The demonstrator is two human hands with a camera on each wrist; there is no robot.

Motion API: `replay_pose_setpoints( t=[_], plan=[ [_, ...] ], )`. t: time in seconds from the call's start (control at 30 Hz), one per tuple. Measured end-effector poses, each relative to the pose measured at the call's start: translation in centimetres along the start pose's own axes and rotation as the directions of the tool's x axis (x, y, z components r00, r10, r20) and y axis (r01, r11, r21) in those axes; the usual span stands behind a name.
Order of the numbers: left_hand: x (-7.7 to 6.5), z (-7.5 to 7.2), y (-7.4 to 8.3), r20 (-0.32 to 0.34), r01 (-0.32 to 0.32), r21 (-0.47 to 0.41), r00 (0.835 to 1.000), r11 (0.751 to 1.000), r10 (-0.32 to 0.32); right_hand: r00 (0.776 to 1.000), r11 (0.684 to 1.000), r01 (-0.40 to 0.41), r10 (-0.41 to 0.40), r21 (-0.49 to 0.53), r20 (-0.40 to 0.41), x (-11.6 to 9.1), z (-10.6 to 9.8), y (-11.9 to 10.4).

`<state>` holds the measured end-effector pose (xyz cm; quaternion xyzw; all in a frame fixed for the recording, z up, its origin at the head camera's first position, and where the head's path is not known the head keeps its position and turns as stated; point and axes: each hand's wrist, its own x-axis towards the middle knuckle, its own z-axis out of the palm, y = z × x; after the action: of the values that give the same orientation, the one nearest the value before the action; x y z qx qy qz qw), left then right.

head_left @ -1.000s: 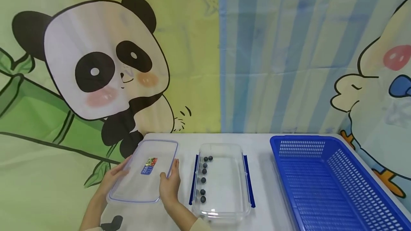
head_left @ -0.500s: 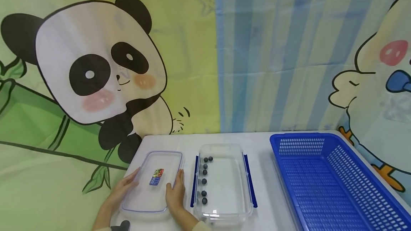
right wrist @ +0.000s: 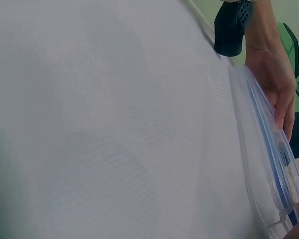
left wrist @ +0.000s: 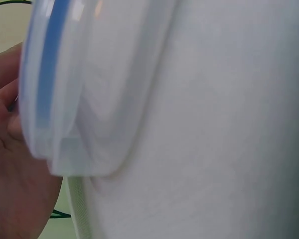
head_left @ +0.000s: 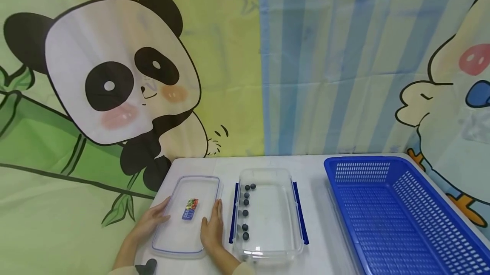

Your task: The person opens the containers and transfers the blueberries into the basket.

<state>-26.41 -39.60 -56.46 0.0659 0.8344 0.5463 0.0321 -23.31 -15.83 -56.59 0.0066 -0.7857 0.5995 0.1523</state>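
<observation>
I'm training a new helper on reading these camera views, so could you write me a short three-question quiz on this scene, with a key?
1. Count: in the head view, how many dark balls can be seen in the clear container?
2. True or false: in the head view, the blue basket is to the right of the clear container.
3. Choose: what do the left hand and the right hand both touch?
A) the blue basket
B) the clear container
C) the blue-edged lid

Key:
1. Seven
2. True
3. C
</observation>
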Motion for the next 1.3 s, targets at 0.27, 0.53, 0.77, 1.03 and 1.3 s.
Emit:
replay_pose_setpoints(
  t=[0.27,0.53,0.77,1.03,1.3],
  plan=[
    [-0.1,0.7,0.3,-0.034,0.001,-0.085,0.999,0.996,-0.004,1.000,0.998,-0.008,0.007,-0.069,-0.025,-0.1,-0.6,0.9],
    [-0.2,1.0,0.9,-0.062,0.004,-0.070,0.998,0.998,-0.008,0.998,0.995,0.017,-0.023,-0.100,-0.053,-0.1,-0.7,1.1],
    [-0.7,1.2,2.3,-0.084,0.049,0.104,0.996,0.993,-0.040,0.999,0.999,-0.024,0.025,-0.036,0.043,-0.5,-1.2,-0.8],
    [-2.9,4.9,9.9,-0.158,0.091,0.464,0.987,0.881,-0.018,0.932,0.991,0.041,-0.085,0.130,0.352,-2.1,-8.3,-9.4],
    [-3.0,15.8,14.4,-0.183,-0.121,0.092,0.974,0.988,0.136,0.986,0.989,0.121,-0.130,0.089,0.104,2.7,-20.1,-9.8]
  ],
)
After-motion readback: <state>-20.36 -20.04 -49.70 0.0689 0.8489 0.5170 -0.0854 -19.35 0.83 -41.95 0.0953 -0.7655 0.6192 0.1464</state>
